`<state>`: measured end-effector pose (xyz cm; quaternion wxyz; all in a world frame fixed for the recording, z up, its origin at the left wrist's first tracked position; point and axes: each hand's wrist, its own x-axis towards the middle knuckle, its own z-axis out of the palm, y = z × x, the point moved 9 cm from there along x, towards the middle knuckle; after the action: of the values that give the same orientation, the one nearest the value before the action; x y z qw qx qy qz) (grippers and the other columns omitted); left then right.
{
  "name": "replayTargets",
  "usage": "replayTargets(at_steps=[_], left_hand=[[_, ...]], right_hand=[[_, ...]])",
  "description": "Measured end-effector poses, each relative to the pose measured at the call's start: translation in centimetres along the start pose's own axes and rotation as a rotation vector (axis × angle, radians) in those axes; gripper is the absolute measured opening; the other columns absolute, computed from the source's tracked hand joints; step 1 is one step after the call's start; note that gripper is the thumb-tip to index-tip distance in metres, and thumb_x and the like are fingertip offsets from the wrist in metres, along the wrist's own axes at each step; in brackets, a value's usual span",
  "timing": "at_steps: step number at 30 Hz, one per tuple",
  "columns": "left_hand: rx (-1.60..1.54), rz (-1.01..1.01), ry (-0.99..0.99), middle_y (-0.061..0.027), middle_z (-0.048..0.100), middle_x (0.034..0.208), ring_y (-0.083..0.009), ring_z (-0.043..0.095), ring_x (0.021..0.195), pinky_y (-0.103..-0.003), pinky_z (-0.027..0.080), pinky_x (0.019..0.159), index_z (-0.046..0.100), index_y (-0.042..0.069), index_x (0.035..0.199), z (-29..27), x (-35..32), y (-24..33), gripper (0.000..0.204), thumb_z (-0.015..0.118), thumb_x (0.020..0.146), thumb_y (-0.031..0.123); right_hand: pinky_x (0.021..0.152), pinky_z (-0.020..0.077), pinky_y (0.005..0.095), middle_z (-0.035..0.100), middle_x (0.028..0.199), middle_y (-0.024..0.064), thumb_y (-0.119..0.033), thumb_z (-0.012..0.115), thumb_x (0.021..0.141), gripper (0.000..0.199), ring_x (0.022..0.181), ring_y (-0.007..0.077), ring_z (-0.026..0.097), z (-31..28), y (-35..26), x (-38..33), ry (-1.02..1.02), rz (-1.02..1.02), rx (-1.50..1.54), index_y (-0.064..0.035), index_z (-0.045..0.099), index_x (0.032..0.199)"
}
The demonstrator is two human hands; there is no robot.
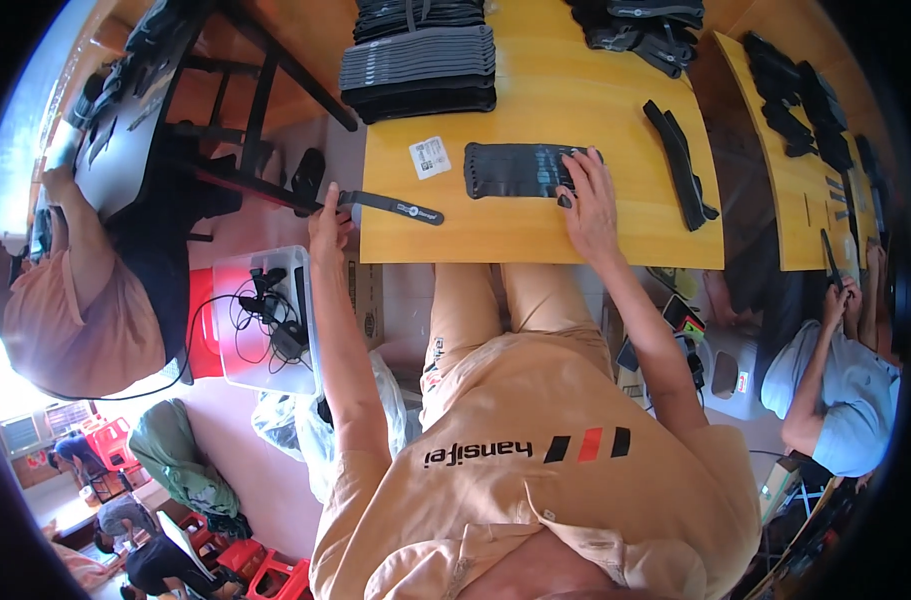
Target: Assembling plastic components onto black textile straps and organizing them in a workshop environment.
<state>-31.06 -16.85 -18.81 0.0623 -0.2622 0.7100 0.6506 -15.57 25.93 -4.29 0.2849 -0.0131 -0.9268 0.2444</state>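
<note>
At the left edge of the yellow table, my left hand (329, 226) is closed on one end of a dark grey strap (400, 208). The strap's rounded free end, with a white print, lies over the tabletop. My right hand (589, 200) rests with stretched fingers on the right end of a flat black bundle of straps (505, 170), partly covering it. Along the bundle's left end runs a row of small rounded edges. A white printed label (429, 158) lies to the left of the bundle.
Stacked grey and black straps (417, 60) stand at the table's (565, 235) back left, more straps (643, 35) at the back right. Long black straps (680, 165) lie on the right. A clear bin with cables (265, 345) is at left. People sit on both sides.
</note>
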Motion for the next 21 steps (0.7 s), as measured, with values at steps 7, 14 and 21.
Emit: replayTargets(at_steps=[7, 14, 21], left_hand=[[-0.237, 0.356, -0.071, -0.0010, 0.059, 0.066, -0.0034, 0.048, 0.050, -0.017, 0.036, 0.044, 0.059, 0.006, 0.086, 2.2, -8.8, 8.0, 0.008, 0.063, 0.082, 0.012], [-0.139, 0.451, -0.466, -0.0069, 0.059, 0.063, -0.0121, 0.057, 0.051, -0.021, 0.045, 0.049, 0.054, 0.001, 0.088, 10.9, -25.1, 12.1, 0.008, 0.056, 0.081, 0.004], [-0.208, 0.236, -0.523, -0.0086, 0.060, 0.068, -0.0137, 0.059, 0.056, -0.023, 0.048, 0.054, 0.054, 0.000, 0.097, 10.2, -24.1, 9.3, 0.018, 0.059, 0.080, 0.006]], right_hand=[[0.099, 0.0325, 0.0467, 0.051, 0.113, 0.0154, -0.007, 0.062, 0.076, 0.035, 0.116, 0.0348, 0.043, -0.7, -0.5, -1.3, 0.006, -0.002, 0.153, -0.0029, 0.056, 0.110], [0.092, 0.0409, 0.0375, 0.058, 0.105, 0.0140, -0.004, 0.068, 0.071, 0.043, 0.107, 0.0297, 0.052, -0.1, -11.8, 0.4, -0.290, 0.162, 0.796, -0.0017, 0.055, 0.112], [0.064, 0.0472, 0.0278, 0.063, 0.076, 0.0116, -0.002, 0.058, 0.079, 0.017, 0.066, 0.0181, 0.060, 2.4, -8.6, -4.0, -0.852, 0.438, 1.092, 0.0042, 0.060, 0.095]])
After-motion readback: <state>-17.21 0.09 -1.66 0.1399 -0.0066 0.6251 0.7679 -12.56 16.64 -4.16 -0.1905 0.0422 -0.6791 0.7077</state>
